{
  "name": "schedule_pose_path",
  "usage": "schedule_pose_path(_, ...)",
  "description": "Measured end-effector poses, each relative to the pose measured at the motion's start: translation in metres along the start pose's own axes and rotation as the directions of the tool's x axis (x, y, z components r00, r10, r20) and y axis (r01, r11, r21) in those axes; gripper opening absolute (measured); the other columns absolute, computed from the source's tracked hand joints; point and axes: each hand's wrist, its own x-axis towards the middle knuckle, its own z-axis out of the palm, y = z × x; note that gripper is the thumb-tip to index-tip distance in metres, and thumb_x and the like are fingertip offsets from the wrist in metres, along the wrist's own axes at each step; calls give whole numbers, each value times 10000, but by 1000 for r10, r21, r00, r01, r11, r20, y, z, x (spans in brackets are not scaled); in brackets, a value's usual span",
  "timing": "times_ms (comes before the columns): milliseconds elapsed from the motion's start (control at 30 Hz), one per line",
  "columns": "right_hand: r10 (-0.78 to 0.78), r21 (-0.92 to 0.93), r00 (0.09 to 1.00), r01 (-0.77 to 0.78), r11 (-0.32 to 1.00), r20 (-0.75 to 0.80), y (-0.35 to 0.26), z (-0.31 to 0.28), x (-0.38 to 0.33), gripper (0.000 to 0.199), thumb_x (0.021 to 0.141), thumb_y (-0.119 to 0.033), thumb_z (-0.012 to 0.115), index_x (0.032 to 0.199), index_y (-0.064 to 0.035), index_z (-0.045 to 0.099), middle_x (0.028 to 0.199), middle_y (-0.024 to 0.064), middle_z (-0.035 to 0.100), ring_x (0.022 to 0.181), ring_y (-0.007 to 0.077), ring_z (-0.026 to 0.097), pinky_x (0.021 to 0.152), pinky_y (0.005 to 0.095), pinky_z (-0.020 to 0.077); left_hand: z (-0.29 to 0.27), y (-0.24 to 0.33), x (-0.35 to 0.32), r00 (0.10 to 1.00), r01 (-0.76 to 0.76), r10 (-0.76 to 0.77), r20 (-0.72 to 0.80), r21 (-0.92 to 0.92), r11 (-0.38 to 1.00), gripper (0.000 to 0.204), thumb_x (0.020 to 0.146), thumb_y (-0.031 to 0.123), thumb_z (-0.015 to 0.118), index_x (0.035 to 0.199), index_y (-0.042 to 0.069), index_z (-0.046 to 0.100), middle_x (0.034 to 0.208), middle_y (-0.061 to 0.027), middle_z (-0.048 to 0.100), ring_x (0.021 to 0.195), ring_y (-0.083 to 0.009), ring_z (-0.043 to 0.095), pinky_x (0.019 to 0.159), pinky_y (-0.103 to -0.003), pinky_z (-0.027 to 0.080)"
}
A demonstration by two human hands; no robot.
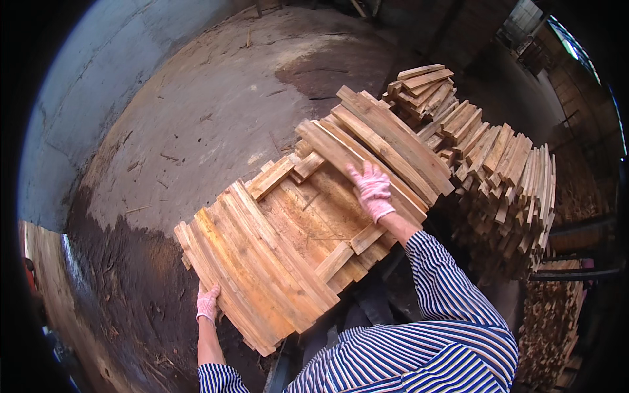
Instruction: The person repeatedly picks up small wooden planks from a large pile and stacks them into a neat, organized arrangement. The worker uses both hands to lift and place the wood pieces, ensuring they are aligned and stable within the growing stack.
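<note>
A stack of wooden planks (311,226) lies in front of me, its boards in layers with a gap in the middle of the top layer. My left hand (208,302), in a pink-and-white glove, grips the outer edge of the leftmost plank (226,288); some of its fingers are hidden beneath the wood. My right hand (373,191), gloved alike, rests on a plank (334,149) at the right of the gap, fingers stretched out over its face. Short wood pieces (272,178) lie crosswise at both ends of the gap.
Heaps of cut wood strips (501,157) stand to the right, with more stacked wood (553,327) at the lower right. A grey wall (111,92) curves round the far left. Wood scraps (169,157) litter the dirt floor (216,131).
</note>
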Motion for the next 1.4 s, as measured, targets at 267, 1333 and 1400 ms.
schedule_pose_path(267,-146,165,988,138,977,42,-27,-18,-7,702,833,-267,675,1491,-282,434,1182,158,583,1023,306,607,844,459,485,-6,0,-8,999,-25,26,37,-34,999,737,900,-12,663,1536,141,325,1208,-157,644,985,-304,667,805,-474,591)
schedule_pose_path(1333,18,318,910,-163,934,414,41,-14,63,1046,771,-415,808,1592,-204,195,1430,219,480,1290,383,511,992,464,482,-10,-3,-3,998,-21,23,-58,40,999,846,845,36,753,1555,168,313,1261,-134,635,1050,-299,655,872,-483,565)
schedule_pose_path(1400,-106,629,858,-278,726,502,40,-5,54,1089,719,-439,849,1591,-220,234,1498,239,436,1314,347,510,1074,437,448,-6,0,-3,999,-26,26,-33,8,1000,844,848,39,752,1556,173,312,1268,-134,632,1062,-299,652,876,-485,565)
